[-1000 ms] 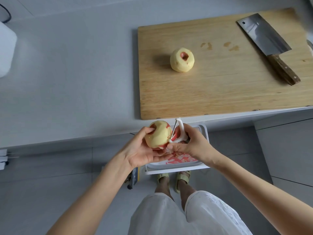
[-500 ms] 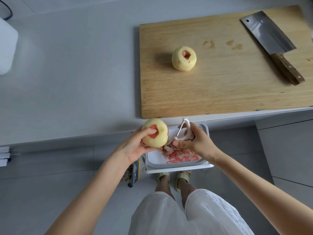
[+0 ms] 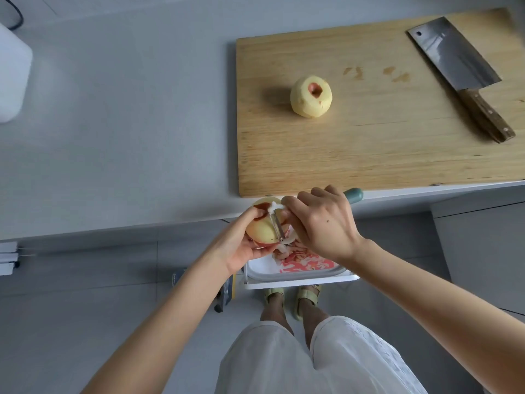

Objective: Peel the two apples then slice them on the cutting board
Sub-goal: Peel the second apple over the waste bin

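A fully peeled pale yellow apple (image 3: 311,97) rests on the wooden cutting board (image 3: 369,155), left of its middle. My left hand (image 3: 241,245) grips a second apple (image 3: 262,228), mostly peeled with red skin left at its top and bottom, just off the counter's front edge. My right hand (image 3: 324,223) holds a white peeler (image 3: 277,223) with a teal handle end, its blade laid against the right side of that apple. A cleaver (image 3: 457,66) with a wooden handle lies at the board's far right.
Below my hands a white bin (image 3: 301,277) on the floor holds red and white apple peels. A white container (image 3: 11,78) stands at the counter's left edge. The grey counter (image 3: 113,123) spreads left of the board. My feet are behind the bin.
My right hand has swung the peeler from beside the apple onto its right side. The left hand has turned the apple, and both hands have risen slightly toward the counter edge.
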Demonstrator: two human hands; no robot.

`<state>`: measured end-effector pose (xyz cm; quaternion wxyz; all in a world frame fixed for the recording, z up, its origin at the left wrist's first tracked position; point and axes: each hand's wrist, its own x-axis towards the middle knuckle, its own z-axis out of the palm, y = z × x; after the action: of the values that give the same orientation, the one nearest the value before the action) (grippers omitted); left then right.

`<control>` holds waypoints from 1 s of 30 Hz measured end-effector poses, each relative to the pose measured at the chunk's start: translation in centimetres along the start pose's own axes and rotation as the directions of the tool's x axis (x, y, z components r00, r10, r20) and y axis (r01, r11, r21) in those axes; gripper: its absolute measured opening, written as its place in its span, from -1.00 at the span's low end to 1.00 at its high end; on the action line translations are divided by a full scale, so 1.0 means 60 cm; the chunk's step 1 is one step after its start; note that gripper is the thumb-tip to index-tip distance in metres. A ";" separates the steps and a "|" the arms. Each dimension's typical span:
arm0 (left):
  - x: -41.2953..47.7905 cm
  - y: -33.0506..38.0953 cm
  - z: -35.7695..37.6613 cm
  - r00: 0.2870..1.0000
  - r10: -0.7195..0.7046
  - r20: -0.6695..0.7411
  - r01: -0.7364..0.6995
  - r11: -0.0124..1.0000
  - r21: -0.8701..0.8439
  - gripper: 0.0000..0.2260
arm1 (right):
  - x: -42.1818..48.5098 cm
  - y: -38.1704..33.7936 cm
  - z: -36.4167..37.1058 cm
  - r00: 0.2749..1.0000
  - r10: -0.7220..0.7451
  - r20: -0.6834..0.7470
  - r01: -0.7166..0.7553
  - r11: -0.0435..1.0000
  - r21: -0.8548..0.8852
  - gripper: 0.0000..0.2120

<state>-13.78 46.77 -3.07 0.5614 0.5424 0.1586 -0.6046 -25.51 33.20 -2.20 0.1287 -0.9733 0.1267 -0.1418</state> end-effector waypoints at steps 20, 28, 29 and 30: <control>-0.006 0.025 -0.026 0.946 -0.193 0.260 0.169 0.979 0.113 -0.63 | 0.005 0.044 0.025 0.999 -0.047 -0.018 0.050 0.950 0.308 -0.51; -0.004 0.042 -0.012 0.945 -0.126 0.301 0.115 0.992 0.054 -0.68 | -0.016 0.059 0.039 0.989 0.018 0.145 -0.047 0.979 0.198 -0.62; -0.002 0.041 -0.013 0.953 -0.110 0.284 0.093 0.993 0.071 -0.69 | -0.016 0.056 0.035 0.982 0.069 0.177 -0.104 0.975 0.194 -0.54; 0.000 0.039 -0.014 0.958 -0.098 0.271 0.078 0.994 0.083 -0.67 | -0.016 0.054 0.030 0.961 0.139 0.239 -0.188 0.962 0.196 -0.47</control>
<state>-11.38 46.71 -2.38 0.5309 0.4652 0.0815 -0.7036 -26.52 30.85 -5.03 0.2589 -0.9492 0.1758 -0.0334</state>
